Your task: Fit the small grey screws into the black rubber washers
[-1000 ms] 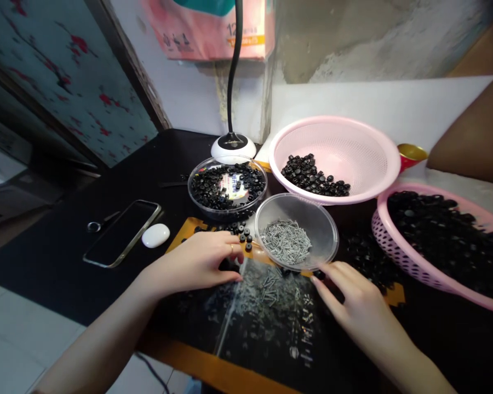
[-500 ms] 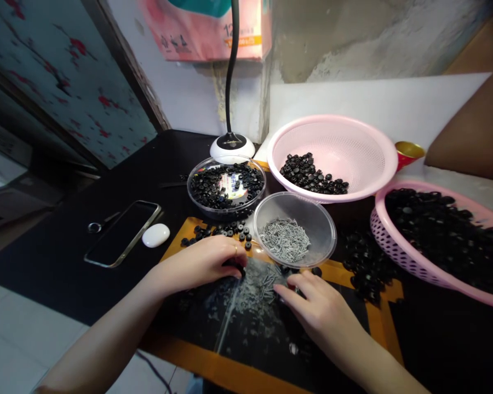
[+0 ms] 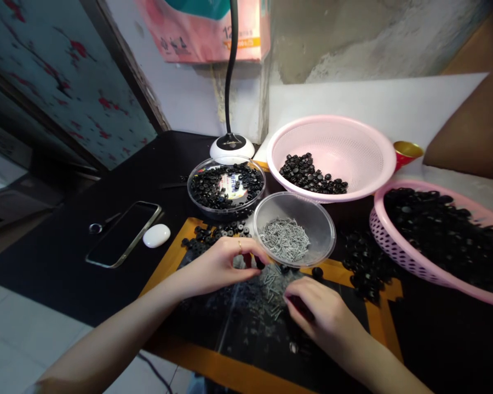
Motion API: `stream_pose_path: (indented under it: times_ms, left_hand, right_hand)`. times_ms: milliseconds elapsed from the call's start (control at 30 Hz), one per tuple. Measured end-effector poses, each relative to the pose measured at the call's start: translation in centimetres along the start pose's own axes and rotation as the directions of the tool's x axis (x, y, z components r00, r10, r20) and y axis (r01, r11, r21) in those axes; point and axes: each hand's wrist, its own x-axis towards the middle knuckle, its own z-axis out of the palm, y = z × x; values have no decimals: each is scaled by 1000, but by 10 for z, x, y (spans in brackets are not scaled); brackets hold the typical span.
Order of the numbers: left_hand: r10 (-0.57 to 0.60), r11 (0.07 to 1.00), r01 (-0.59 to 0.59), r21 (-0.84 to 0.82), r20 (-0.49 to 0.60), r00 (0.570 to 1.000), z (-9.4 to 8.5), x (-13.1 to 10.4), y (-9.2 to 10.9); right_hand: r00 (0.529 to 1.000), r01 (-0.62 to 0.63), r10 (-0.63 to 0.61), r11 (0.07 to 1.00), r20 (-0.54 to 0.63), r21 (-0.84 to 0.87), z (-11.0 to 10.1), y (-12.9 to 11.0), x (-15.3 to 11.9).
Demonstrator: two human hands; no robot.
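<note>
My left hand (image 3: 222, 265) is raised a little over the dark mat (image 3: 250, 328), its fingertips pinched on a small black washer beside the loose screws (image 3: 271, 287) lying there. My right hand (image 3: 322, 314) rests on the mat with fingers curled at the screw pile, pinching at it; whether it holds a screw is hidden. A clear bowl of grey screws (image 3: 293, 230) stands just beyond both hands. Loose black washers (image 3: 213, 234) lie near the left hand.
A clear dish of black washers (image 3: 225, 186) and a lamp base (image 3: 232, 146) stand behind. Two pink baskets with black parts, one at the back (image 3: 332, 158) and one at the right (image 3: 439, 241). A phone (image 3: 123, 232) and a white oval case (image 3: 156, 235) lie at left.
My left hand moved right and lifted, pinching a washer. My right hand swept left from the mat's right side to the screw pile and curled its fingers.
</note>
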Motion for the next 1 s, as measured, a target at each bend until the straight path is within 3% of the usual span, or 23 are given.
stream_pose_path:
  times_ms: [167, 300, 500, 600, 733, 867, 1000]
  left_hand:
    - [-97, 938, 107, -328, 46, 994, 22, -1, -2]
    - [-147, 886, 159, -435, 61, 987, 33, -2, -2]
    - [-34, 936, 39, -350, 20, 999, 34, -2, -3]
    - [-15, 951, 17, -309, 9, 1000, 34, -2, -4]
    - [-24, 924, 15, -382, -19, 1000, 36, -1, -3]
    - [-132, 843, 104, -527, -15, 991, 37, 0, 0]
    - [-179, 879, 131, -458, -64, 982, 37, -2, 1]
  right_hand:
    - [994, -94, 107, 966, -38, 240, -10, -8, 0]
    - [954, -251, 292, 900, -65, 357, -13, -13, 0]
    - [896, -328, 429, 811, -111, 485, -15, -15, -1]
    - [851, -384, 524, 664, -33, 642, -15, -16, -1]
    - [835, -385, 546, 486, 71, 784, -13, -17, -1]
    - [822, -393, 564, 459, 81, 797, -13, -20, -1]
    - [814, -402, 580, 512, 40, 759, -14, -20, -1]
